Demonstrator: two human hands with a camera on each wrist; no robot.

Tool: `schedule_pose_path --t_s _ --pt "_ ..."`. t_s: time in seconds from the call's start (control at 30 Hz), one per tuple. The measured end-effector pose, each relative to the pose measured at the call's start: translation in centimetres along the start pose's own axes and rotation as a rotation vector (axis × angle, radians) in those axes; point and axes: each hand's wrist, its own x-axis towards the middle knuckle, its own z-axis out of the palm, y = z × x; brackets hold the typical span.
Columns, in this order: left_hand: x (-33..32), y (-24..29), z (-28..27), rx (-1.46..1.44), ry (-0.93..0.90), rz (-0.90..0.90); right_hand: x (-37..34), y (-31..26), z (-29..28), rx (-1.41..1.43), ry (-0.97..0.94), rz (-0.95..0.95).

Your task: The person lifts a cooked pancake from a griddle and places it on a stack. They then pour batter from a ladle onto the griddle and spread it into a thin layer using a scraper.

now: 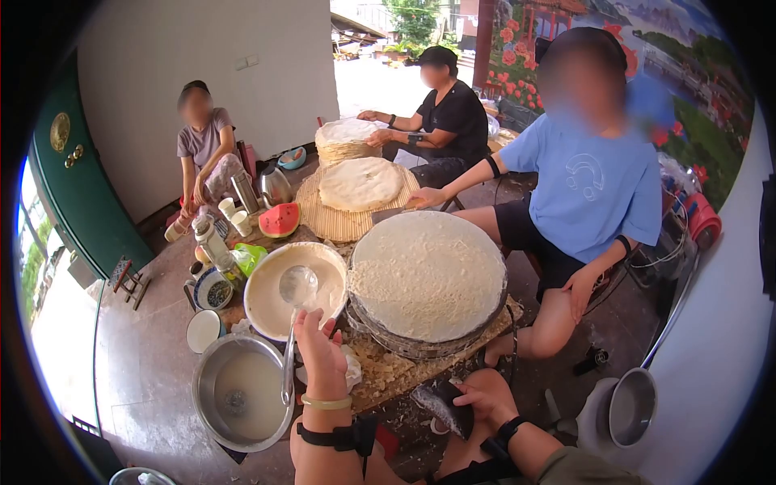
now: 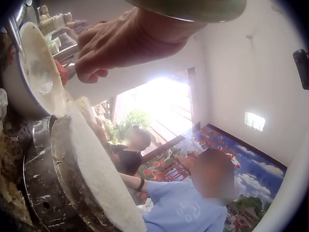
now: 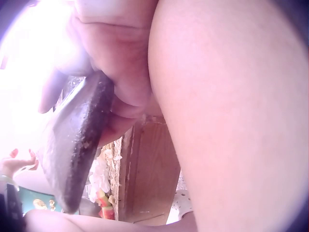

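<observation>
My left hand (image 1: 321, 352) hovers palm up, fingers loosely bent, beside the handle of a metal ladle (image 1: 299, 285); no grip on it shows. The ladle's bowl rests in batter inside a wide cream basin (image 1: 252, 303). In the left wrist view the ladle (image 2: 44, 86) lies apart from my left hand (image 2: 133, 46). Low over my leg, my right hand (image 1: 482, 400) holds a dark, flat, curved-edged tool (image 1: 447, 406). In the right wrist view my right hand (image 3: 116, 53) grips that tool (image 3: 77, 145). A round griddle (image 1: 428, 275) carries a pale, rough-surfaced layer of batter.
A metal pot (image 1: 242, 396) of cloudy liquid stands left of my forearm. Beyond the griddle lie flatbread (image 1: 361, 184) on a slatted mat and a taller stack (image 1: 347, 144). A person in blue (image 1: 598, 186) sits right; two more sit behind. Watermelon (image 1: 279, 220) and flasks stand left.
</observation>
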Motion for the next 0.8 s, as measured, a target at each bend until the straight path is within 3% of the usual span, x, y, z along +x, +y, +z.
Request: schedule_pose_path --t_s 0.8 --pt "-0.2 0.1 0.0 0.005 -0.001 0.005 0.2 0.2 -0.6 0.01 -0.004 -0.008"
